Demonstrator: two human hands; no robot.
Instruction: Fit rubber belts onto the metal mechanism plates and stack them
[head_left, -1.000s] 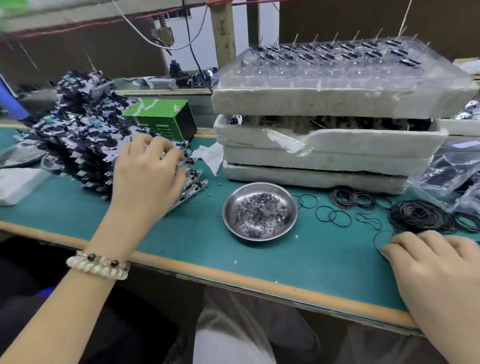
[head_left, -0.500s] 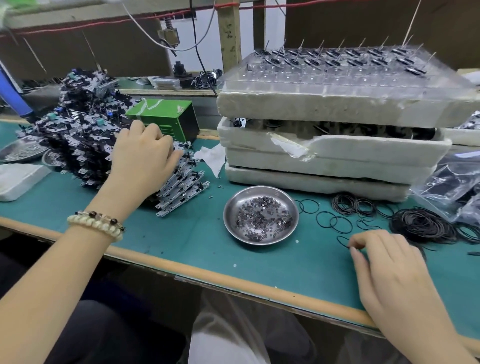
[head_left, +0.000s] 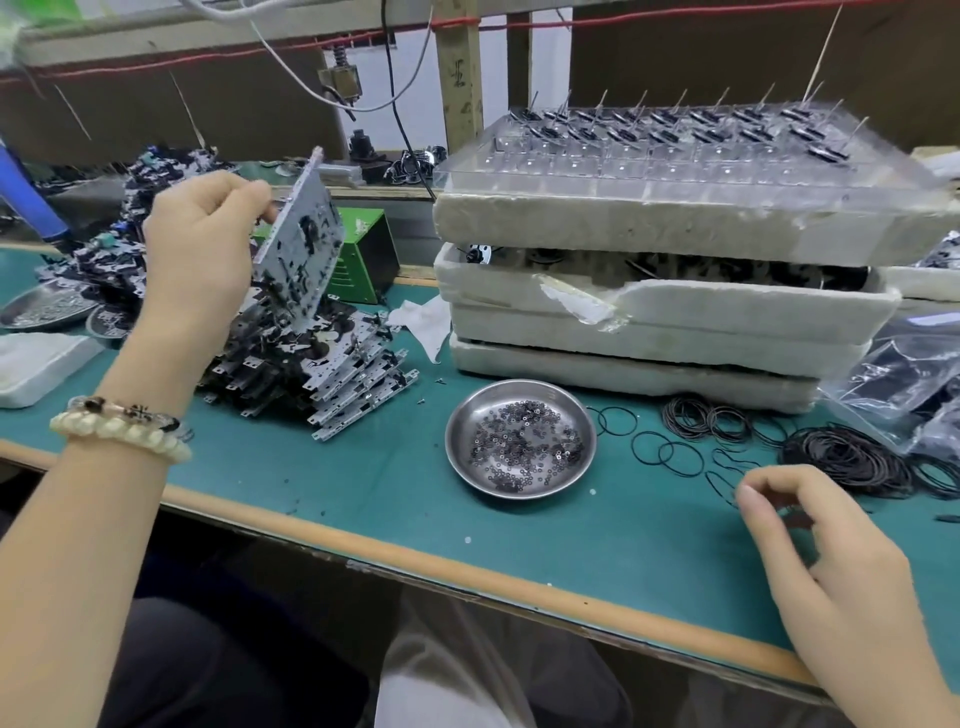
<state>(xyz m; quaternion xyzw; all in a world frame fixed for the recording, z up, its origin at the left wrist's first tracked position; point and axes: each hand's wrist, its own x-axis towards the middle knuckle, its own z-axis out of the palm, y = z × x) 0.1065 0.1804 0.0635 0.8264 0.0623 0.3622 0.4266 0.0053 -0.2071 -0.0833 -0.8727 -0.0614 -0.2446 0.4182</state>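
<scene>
My left hand (head_left: 202, 249) grips one metal mechanism plate (head_left: 306, 244) by its edge and holds it tilted in the air above the leaning stack of plates (head_left: 332, 364) on the green table. My right hand (head_left: 821, 551) hovers low at the right, thumb and fingers curled, pinching a thin black rubber belt (head_left: 719, 480) that loops out from the fingertips. A tangled pile of more belts (head_left: 852, 457) lies just behind that hand, with a few loose rings (head_left: 670, 452) to its left.
A steel dish (head_left: 519, 397) of small washers sits mid-table. Behind it stand stacked white foam trays (head_left: 649, 312) topped by a clear parts tray (head_left: 675, 171). A green box (head_left: 363, 265) stands behind the plates, plastic bags (head_left: 904, 379) far right, and the table's front edge (head_left: 415, 558) runs near me.
My left hand has lifted one plate off the stack and tilted it up. My right hand slid left from the belt pile, and its fingers closed on a belt.
</scene>
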